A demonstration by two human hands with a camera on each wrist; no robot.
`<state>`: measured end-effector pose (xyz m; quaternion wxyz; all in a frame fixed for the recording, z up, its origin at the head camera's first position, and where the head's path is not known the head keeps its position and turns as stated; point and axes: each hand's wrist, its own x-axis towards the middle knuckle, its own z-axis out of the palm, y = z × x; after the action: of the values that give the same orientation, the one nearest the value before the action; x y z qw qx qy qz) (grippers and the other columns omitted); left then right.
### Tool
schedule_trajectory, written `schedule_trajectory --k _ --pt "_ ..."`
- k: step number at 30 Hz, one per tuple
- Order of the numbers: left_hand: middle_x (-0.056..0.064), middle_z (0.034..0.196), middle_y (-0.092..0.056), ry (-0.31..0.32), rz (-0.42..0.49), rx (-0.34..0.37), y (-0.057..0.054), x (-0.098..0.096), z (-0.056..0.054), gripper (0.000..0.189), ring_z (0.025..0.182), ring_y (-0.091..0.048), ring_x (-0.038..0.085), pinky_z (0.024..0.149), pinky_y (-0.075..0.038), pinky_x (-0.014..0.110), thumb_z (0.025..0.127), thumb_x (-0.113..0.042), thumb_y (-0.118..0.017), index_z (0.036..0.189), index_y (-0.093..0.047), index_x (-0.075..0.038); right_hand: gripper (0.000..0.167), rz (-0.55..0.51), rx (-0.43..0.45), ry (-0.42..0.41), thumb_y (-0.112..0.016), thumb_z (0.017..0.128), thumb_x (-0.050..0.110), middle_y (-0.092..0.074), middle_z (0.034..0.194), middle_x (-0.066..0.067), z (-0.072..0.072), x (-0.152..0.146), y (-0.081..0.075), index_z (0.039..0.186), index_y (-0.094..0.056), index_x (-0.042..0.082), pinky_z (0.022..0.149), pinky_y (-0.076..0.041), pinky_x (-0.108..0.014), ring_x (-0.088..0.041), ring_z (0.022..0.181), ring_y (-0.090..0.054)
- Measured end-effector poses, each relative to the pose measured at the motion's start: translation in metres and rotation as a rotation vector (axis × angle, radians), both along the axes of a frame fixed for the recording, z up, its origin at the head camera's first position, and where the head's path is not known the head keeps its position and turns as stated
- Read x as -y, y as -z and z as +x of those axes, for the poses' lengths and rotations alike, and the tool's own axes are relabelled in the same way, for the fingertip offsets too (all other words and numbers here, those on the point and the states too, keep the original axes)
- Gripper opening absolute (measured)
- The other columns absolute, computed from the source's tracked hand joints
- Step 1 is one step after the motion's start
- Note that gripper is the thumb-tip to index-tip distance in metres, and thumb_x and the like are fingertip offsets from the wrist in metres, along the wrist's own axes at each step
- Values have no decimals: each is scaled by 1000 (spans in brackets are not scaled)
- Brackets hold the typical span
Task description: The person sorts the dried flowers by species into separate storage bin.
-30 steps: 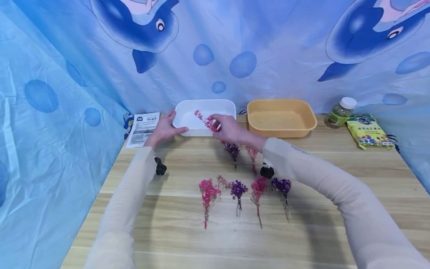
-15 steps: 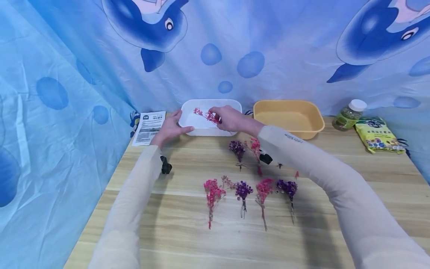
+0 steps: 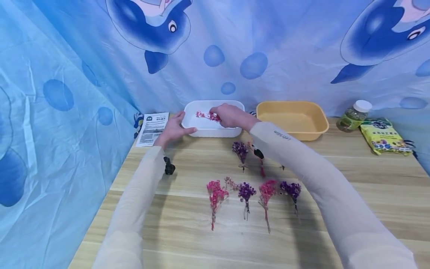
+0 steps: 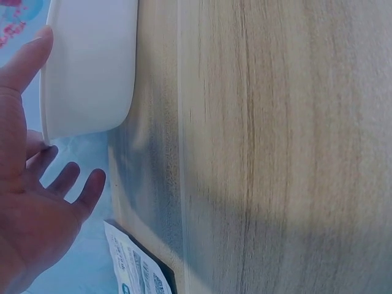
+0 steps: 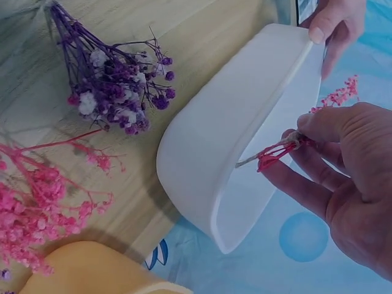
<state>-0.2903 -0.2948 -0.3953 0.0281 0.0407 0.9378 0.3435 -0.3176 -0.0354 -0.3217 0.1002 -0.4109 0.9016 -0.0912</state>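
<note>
My right hand (image 3: 230, 115) pinches a small bunch of pink dried flowers (image 3: 207, 116) over the inside of a white plastic tub (image 3: 215, 133). In the right wrist view, thumb and fingers grip the bunch's string-tied stems (image 5: 278, 149), with the flower heads (image 5: 340, 96) pointing away. At the tub's left end, my left hand (image 3: 174, 128) holds its corner, thumb on the rim and fingers spread at the side. The left wrist view shows the outer fingers (image 4: 90, 193) apart from the tub. Whether the bunch touches the tub's bottom cannot be told.
Tied bunches of pink flowers (image 3: 267, 190) and purple flowers (image 3: 246, 192) lie in rows on the wooden table (image 3: 188, 224). A yellow tub (image 3: 310, 135), a lidded jar (image 3: 352, 117) and a yellow packet (image 3: 384, 137) stand right. A printed sheet (image 3: 152, 129) lies left.
My right hand has carried the pink flower bunch lower and further into the white tub, and the bunch now lies flatter. The left hand keeps its place on the tub. The head view has shifted slightly.
</note>
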Motion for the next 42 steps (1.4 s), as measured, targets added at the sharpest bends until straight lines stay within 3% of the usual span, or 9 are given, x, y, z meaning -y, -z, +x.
schedule_trajectory --k 11,20,29,37,42 --pt "13 165 -14 2 16 8 0 -6 1 106 151 -11 31 121 -13 44 82 -38 -83 156 -18 1 56 59 39 33 -53 91 -12 -66 123 -12 -3 5 7 144 -54 7 92 -53 -37 -25 106 -62" --pt "13 166 -11 -18 30 32 -1 -10 3 108 151 -9 32 121 -12 45 82 -38 -83 157 -16 -1 58 51 51 23 -55 90 -11 -67 118 -13 -2 5 14 145 -53 9 88 -55 -35 -25 101 -64" --pt "13 166 -12 -26 37 36 3 -8 3 107 150 -11 32 121 -15 47 82 -41 -83 158 -17 -2 59 32 80 20 -53 91 -9 -65 124 -17 -2 3 19 147 -51 9 90 -54 -36 -28 113 -61" --pt "13 166 -11 -15 42 22 1 -5 3 107 151 -10 32 121 -14 47 83 -40 -82 157 -16 0 45 -150 40 42 -54 97 -1 -69 117 -19 0 -17 15 141 -54 0 89 -55 -38 -29 104 -66" --pt "13 166 -11 -12 34 13 0 -1 3 106 151 -9 32 121 -13 45 84 -40 -81 157 -16 0 42 -336 89 143 -58 95 3 -69 111 -24 16 -46 11 135 -54 -9 82 -58 -39 -33 97 -69"
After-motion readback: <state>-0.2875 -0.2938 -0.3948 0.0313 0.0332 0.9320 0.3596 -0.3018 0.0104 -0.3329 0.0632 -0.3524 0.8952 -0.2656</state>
